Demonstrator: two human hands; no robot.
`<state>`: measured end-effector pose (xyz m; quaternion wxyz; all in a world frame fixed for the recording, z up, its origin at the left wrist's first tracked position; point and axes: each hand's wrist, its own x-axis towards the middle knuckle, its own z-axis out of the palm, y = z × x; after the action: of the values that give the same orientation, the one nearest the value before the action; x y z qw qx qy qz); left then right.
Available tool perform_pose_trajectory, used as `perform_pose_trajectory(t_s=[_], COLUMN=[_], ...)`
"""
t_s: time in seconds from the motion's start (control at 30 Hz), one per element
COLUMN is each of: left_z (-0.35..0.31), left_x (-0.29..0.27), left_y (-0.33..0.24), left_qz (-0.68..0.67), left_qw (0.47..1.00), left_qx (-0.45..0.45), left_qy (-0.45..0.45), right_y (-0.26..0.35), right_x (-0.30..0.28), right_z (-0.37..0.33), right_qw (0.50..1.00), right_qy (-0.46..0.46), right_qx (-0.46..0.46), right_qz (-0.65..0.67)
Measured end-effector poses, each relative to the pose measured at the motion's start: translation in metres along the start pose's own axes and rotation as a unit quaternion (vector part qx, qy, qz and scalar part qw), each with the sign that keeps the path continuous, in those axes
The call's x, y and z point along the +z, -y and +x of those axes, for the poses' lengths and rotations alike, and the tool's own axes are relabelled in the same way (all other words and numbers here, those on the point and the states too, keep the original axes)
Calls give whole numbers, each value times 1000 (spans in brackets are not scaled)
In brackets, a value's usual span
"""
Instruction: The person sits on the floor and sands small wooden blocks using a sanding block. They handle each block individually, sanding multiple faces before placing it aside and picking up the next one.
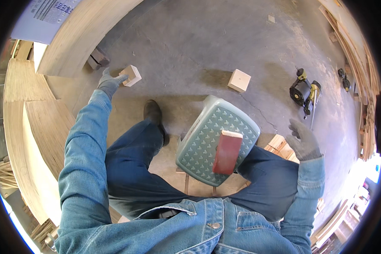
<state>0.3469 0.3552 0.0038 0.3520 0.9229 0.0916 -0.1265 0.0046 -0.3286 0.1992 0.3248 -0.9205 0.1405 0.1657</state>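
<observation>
My left hand (109,81), in a grey glove, reaches out to the left and grips a small pale wooden block (131,75) above the concrete floor. My right hand (302,137), also gloved, hangs free at the right with its fingers apart and holds nothing. Between my legs stands a pale green plastic stool (207,131) with a perforated seat. A red-faced board piece (227,151) leans on the stool. A second wooden block (239,80) lies on the floor ahead.
Stacks of plywood sheets (38,122) rise at the left, and a large board (84,34) leans at the upper left. A black and yellow nail gun (305,93) lies on the floor at right. Timber strips (355,46) line the right wall. Small wooden pieces (281,146) sit by my right knee.
</observation>
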Motion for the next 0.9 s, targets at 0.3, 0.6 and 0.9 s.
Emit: perform_pose_trajectory(t_s=[0.3, 0.6, 0.9], left_z=[65, 111, 90], left_x=[96, 118, 136], left_y=[43, 117, 87], left_qz=[134, 157, 55], left_qw=[988, 976, 989], left_qx=[-72, -125, -115], left_qy=[-34, -79, -76], right_y=[7, 7, -2], right_x=[-2, -1, -1], right_z=[8, 24, 18], right_qw=[996, 995, 996], right_qy=[3, 37, 29], right_qx=[79, 70, 83], right_qz=[-28, -58, -28])
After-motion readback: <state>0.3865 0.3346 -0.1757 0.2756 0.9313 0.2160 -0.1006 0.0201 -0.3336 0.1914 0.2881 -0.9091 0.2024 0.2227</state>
